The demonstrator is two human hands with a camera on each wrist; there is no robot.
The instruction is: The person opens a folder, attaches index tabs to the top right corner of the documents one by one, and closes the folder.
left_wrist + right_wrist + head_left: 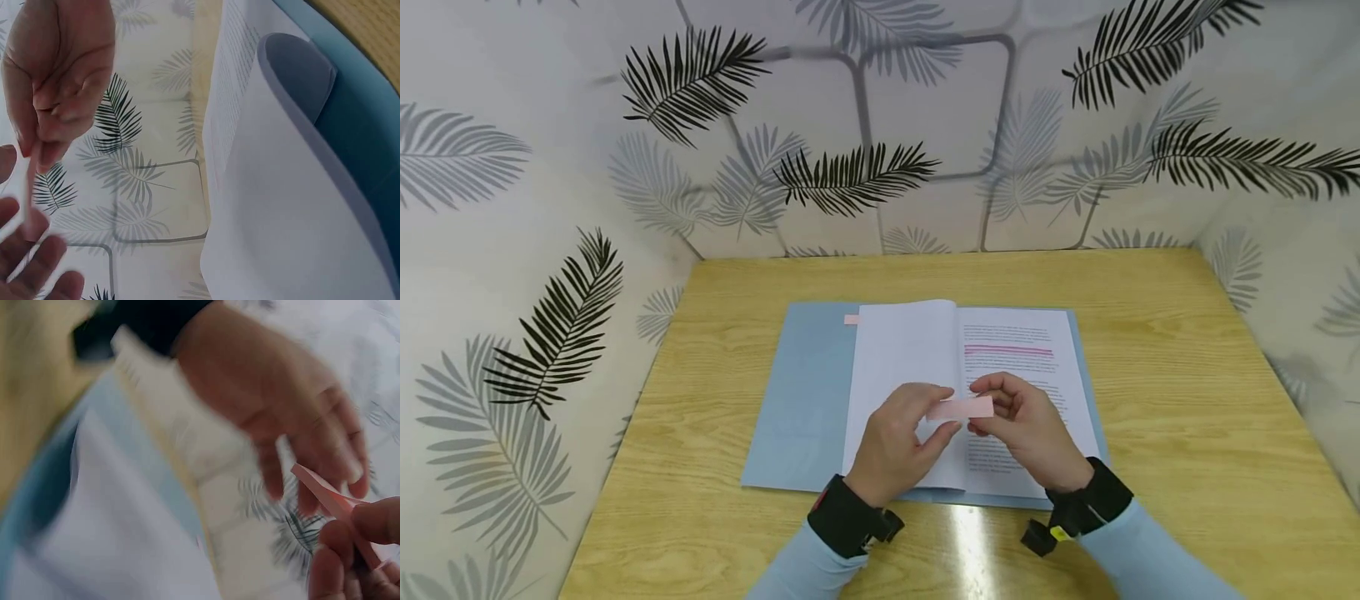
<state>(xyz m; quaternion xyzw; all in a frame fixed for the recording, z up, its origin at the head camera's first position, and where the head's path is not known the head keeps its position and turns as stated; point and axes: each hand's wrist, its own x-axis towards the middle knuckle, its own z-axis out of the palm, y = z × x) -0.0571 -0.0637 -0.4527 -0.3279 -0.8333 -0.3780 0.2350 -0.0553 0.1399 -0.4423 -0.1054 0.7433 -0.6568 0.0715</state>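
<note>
Over an open document in a light blue folder (797, 400), my right hand (1026, 429) pinches a narrow pink pad of sticky notes (961, 407) between thumb and fingers. In the right wrist view, one thin leaf stands slightly away from the pad (331, 497). My left hand (898, 437) is at the pad's other end, thumb and fingers spread apart; its fingers (47, 259) look close to the strip, but whether they touch it I cannot tell. Below lie a blank turned page (906, 358) and a printed page (1011, 329) with pink highlighted lines.
A small pink tab (851, 320) sticks out from the turned page's left edge near its top. The folder lies on a wood-grain table (700, 417). Leaf-patterned sheeting (925, 108) stands behind and at both sides. Each wrist wears a black camera band (850, 517).
</note>
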